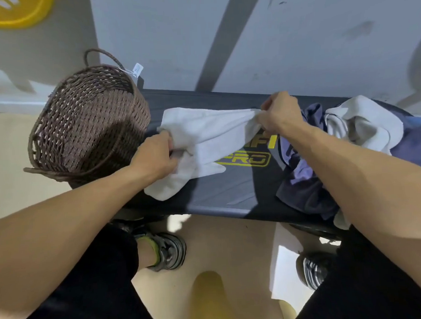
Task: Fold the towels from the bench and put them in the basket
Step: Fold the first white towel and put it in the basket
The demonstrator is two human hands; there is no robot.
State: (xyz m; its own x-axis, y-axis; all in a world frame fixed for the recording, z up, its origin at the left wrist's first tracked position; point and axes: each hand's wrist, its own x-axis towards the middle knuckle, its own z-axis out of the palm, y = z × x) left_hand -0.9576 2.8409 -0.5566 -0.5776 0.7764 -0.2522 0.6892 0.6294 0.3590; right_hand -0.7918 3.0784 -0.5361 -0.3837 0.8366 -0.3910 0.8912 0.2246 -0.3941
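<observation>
Seen from above, 2 bare hands at work on a white towel [211, 135] stretched across a black bench [230, 194]. Left hand [156, 157] bunched around the towel's left end, fingers curled into the cloth, just beside a brown wicker basket [89, 121]. Right hand [278, 113] pinching the opposite end, fingers clamped on a gathered edge, pulling the cloth taut between the 2 grips. Towel partly rumpled, 1 flap trailing toward the bench's near edge below the left hand. Basket at the bench's left end, tilted toward the camera, apparently with nothing inside, though its bottom sits in shadow. To the right, a heap of unfolded towels [362, 128], blue and white, spilling over the bench's near edge and part hidden by the right forearm.

Judged as the first stage of a fold: spreading and squaring before any crease. Best done by shifting both grips out to true corners instead of bunched cloth, drawing the towel flat on the bare stretch of bench, and smoothing the trailing flap so edges meet evenly. Worth keeping the right end clear of the heap to avoid dragging other towels along. Task at an early stage by the look of it, with nothing visibly in the basket yet.
</observation>
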